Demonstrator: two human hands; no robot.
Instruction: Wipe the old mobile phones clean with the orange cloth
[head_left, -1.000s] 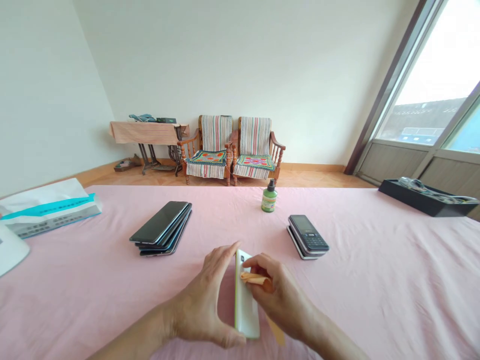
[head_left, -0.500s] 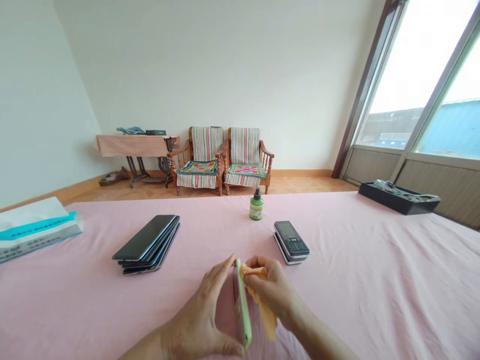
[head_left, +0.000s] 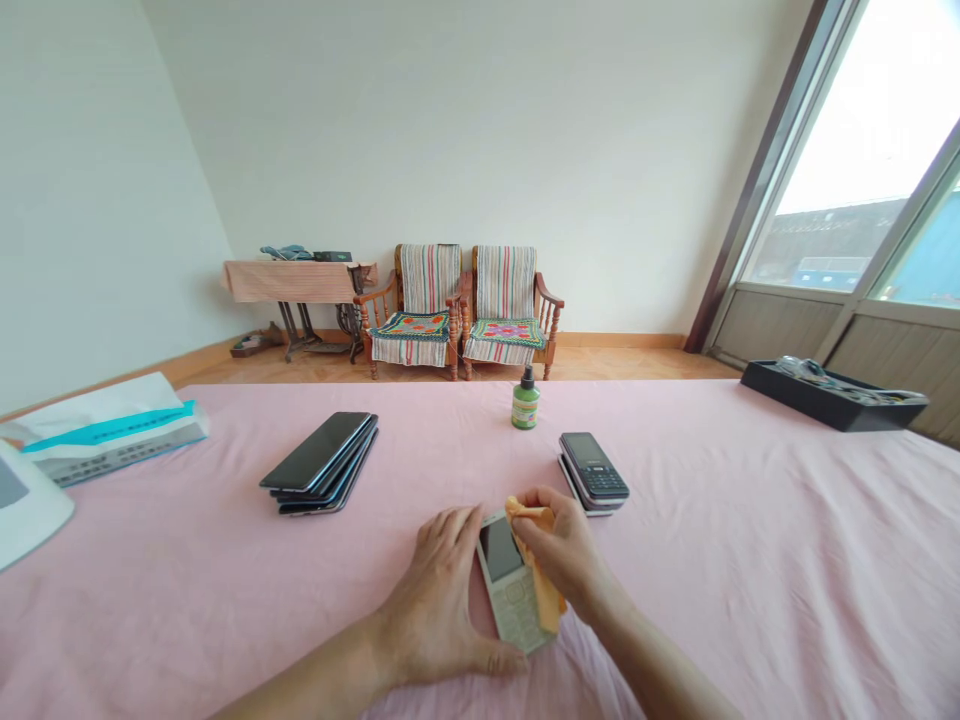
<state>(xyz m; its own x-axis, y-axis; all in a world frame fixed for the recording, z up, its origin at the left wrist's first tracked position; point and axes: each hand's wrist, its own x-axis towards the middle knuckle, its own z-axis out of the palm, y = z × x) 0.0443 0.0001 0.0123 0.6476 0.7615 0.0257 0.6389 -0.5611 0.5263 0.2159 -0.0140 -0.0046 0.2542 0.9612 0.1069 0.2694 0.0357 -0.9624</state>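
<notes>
A light-coloured keypad phone (head_left: 515,590) faces up in front of me, its dark screen toward the far end. My left hand (head_left: 442,600) grips it by the left side, fingers at the top corner and thumb at the bottom edge. Pinched in my right hand (head_left: 559,540) is an orange cloth (head_left: 547,590), pressed against the phone's upper right edge and hanging over its right side. Just beyond my right hand lies a small stack of keypad phones (head_left: 592,468). Farther left rests a stack of dark smartphones (head_left: 322,455).
A green spray bottle (head_left: 526,402) stands toward the far edge of the pink cloth (head_left: 712,560). At the far right is a black tray (head_left: 825,398) holding cables. On the left lie a tissue pack (head_left: 120,430) and a white object (head_left: 30,510). Two wooden chairs (head_left: 457,310) stand behind.
The phone has turned from standing on edge to showing its screen and keypad. Both hands still hold phone and cloth. The view has swung slightly left.
</notes>
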